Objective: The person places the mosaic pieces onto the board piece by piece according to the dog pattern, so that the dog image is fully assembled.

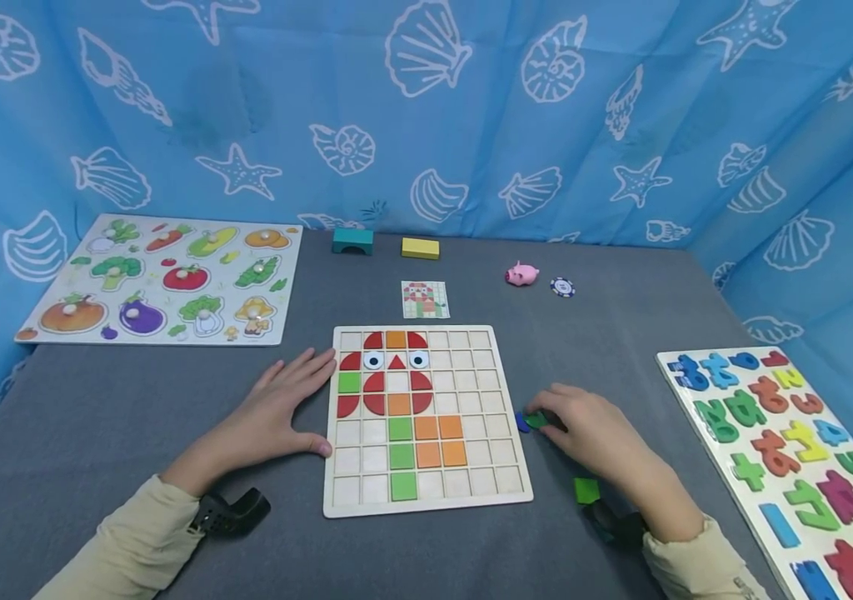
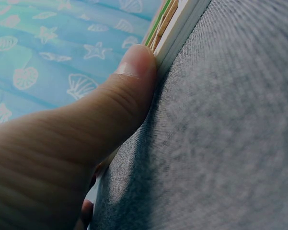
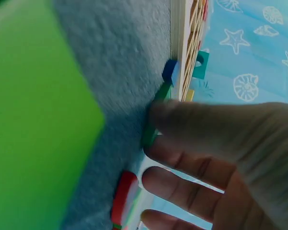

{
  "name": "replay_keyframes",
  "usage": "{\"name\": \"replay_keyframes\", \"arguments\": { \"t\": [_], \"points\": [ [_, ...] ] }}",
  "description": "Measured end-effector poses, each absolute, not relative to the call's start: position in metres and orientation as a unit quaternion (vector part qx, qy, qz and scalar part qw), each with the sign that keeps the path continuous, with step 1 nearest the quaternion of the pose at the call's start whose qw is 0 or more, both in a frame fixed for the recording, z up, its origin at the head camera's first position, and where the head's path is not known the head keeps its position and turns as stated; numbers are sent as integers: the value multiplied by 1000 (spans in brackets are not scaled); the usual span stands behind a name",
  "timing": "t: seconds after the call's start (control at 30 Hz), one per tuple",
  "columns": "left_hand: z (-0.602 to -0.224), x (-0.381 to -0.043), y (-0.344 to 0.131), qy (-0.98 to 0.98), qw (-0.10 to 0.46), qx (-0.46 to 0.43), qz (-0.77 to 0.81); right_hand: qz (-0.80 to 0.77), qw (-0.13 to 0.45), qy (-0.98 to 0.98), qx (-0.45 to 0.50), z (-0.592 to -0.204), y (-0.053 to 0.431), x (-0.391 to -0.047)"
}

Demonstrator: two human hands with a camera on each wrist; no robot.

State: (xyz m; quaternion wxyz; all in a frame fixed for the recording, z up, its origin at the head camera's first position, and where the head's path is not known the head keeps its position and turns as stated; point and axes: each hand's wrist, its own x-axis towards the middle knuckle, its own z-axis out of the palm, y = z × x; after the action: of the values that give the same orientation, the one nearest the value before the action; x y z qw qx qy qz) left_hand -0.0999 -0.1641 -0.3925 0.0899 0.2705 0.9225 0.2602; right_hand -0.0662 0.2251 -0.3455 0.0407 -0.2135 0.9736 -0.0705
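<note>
A wooden grid board [image 1: 471, 493] lies on the table, with red, orange and green tiles and two eye tiles in its cells. My left hand [image 1: 276, 412] is at the board's left edge, its fingers spread; in the left wrist view the thumb [image 2: 134, 72] presses the board's side. Right of the board, my right hand [image 1: 580, 421] pinches a dark green piece [image 3: 155, 115] between thumb and finger, low over the cloth. A blue piece [image 1: 521, 422] lies beside it, close to the board's edge. Nearer the right wrist is a bright green tile [image 1: 586, 490].
Behind the board lies a small pattern card [image 1: 425, 300]. Farther back are a teal arch block [image 1: 352, 242], a yellow block [image 1: 420, 248], a pink pig [image 1: 521, 274] and a chip [image 1: 563, 287]. A vegetable puzzle [image 1: 149, 325] is at left, a number puzzle [image 1: 764, 508] at right.
</note>
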Motion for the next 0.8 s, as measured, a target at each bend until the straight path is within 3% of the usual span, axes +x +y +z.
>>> {"name": "replay_keyframes", "arguments": {
  "t": [0.17, 0.4, 0.8],
  "points": [
    [-392, -100, -164, 922, 88, 271, 261, -79, 25, 969, -235, -344, 230, -66],
    [-393, -100, -164, 922, 90, 270, 261, -39, 23, 983, -178, -344, 231, -68],
    [-391, -100, -164, 923, 93, 269, 261, -39, 19, 983, -176, -345, 224, -68]
  ]
}}
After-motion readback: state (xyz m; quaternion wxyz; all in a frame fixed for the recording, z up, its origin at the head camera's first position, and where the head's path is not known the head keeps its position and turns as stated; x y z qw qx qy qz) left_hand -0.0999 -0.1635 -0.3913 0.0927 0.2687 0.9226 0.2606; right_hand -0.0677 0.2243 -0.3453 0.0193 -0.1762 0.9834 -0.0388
